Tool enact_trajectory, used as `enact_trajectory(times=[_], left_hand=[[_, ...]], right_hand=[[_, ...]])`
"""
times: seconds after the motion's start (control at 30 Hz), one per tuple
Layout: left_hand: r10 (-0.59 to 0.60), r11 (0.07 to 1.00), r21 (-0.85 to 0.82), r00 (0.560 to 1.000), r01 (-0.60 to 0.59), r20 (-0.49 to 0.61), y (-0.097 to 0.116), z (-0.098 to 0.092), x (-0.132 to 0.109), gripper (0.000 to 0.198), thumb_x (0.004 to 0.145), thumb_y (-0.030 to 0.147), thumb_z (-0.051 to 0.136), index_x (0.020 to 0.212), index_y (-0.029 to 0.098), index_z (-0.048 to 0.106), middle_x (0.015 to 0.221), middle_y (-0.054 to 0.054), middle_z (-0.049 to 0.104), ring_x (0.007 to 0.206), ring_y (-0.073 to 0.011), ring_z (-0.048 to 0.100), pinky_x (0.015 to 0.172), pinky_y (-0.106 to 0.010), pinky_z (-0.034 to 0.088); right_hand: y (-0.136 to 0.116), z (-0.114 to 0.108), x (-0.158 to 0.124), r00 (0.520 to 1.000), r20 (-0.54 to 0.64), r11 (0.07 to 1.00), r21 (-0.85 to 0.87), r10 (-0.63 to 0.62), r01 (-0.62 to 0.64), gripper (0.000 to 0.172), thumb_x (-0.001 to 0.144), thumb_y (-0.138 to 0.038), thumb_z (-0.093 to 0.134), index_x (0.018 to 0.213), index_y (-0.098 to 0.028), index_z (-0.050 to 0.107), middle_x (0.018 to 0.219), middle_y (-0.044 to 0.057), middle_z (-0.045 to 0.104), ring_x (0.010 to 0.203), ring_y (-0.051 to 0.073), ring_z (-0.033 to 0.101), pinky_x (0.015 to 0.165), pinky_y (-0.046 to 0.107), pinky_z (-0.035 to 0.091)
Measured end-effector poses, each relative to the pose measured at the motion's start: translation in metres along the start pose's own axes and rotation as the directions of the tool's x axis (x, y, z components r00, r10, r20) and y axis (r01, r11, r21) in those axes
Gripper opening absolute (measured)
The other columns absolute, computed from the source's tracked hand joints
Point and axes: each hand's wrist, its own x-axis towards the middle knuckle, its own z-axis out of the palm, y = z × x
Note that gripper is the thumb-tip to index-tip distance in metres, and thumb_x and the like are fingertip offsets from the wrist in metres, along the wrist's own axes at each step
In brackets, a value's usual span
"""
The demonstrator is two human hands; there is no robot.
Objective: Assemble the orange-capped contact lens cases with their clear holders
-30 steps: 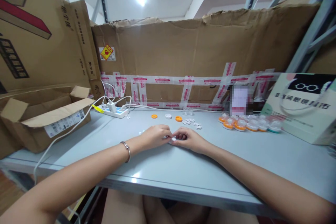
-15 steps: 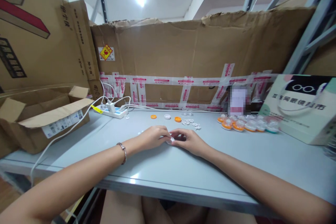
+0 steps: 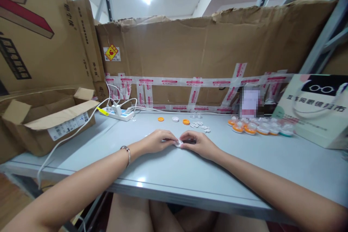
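Note:
Near the middle of the table, a small white round plastic piece (image 3: 178, 144) is pinched between both my hands. My left hand (image 3: 161, 141) grips its left side with thumb and fingers together. On the opposite edge, my right hand (image 3: 200, 145) holds it between thumb and fingertips. Fingers cover part of the piece, so its details are hard to make out. Beyond the hands lie an orange ring (image 3: 161, 119), a white ring (image 3: 175, 119) and another orange ring (image 3: 186, 121). Several small white parts (image 3: 201, 127) are scattered beside them.
Several clear-topped round plastic items (image 3: 250, 129) with coloured bases stand at right, beside a paper bag (image 3: 312, 123). A power strip (image 3: 127, 115) with cables sits back left, by an open carton (image 3: 29, 130). A large cardboard sheet (image 3: 168, 50) walls off the table's rear.
The white piece now shows more fully between my fingertips, and the fingers have shifted slightly around it. The whole view has moved a little.

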Motion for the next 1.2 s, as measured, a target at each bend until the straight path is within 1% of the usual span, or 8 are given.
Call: enact_trajectory(times=[0.2,0.47,0.6,0.73,1.2], left_hand=[[0.039,0.999,-0.005,0.999,-0.039,-0.004,-0.0014,0.0000,-0.0020,0.024,0.086,0.021,0.044,0.097,0.014,0.063,0.094,-0.008,0.065,0.086,-0.0136,0.060,0.078,-0.023,0.044],[0.035,0.999,0.037,0.999,-0.035,-0.010,-0.0003,0.0015,-0.0030,0.024,0.086,0.021,0.043,0.097,0.016,0.063,0.094,-0.008,0.065,0.085,-0.0134,0.059,0.078,-0.023,0.044],[0.030,0.998,0.050,0.999,-0.029,-0.020,0.0010,0.0012,-0.0025,0.023,0.085,0.020,0.043,0.095,0.015,0.063,0.091,-0.007,0.065,0.083,-0.0133,0.059,0.076,-0.023,0.044],[0.009,0.999,0.050,0.999,-0.007,-0.031,0.0029,0.0010,-0.0019,0.023,0.085,0.020,0.043,0.095,0.014,0.063,0.088,-0.007,0.066,0.081,-0.0131,0.059,0.075,-0.022,0.044],[0.020,0.999,0.051,0.999,-0.018,-0.039,0.0014,0.0012,-0.0027,0.022,0.084,0.020,0.044,0.095,0.014,0.062,0.088,-0.007,0.066,0.081,-0.0133,0.059,0.074,-0.023,0.044]], right_hand=[[-0.0019,-0.0004,-0.0014,0.999,0.014,0.999,-0.029,-0.042,0.042,0.019,0.070,-0.033,0.062,0.082,-0.018,0.062,0.083,0.003,0.067,0.081,0.017,0.061,0.077,0.031,0.045],[-0.0019,-0.0006,-0.0021,0.999,0.014,0.997,-0.067,-0.038,0.039,0.018,0.072,-0.033,0.061,0.083,-0.019,0.066,0.084,0.003,0.069,0.080,0.017,0.061,0.076,0.030,0.045],[-0.0029,-0.0002,-0.0030,0.999,0.009,0.996,-0.078,-0.033,0.034,0.017,0.072,-0.032,0.061,0.082,-0.019,0.066,0.083,0.003,0.069,0.080,0.017,0.061,0.076,0.030,0.045],[-0.0037,-0.0007,-0.0029,0.999,0.015,0.996,-0.077,-0.051,0.052,0.017,0.073,-0.031,0.060,0.083,-0.019,0.066,0.083,0.002,0.069,0.080,0.017,0.061,0.075,0.028,0.045],[-0.0008,-0.0009,-0.0030,0.994,0.032,0.990,-0.088,-0.109,0.111,0.018,0.074,-0.032,0.059,0.085,-0.021,0.068,0.088,0.003,0.070,0.083,0.018,0.062,0.078,0.029,0.044]])
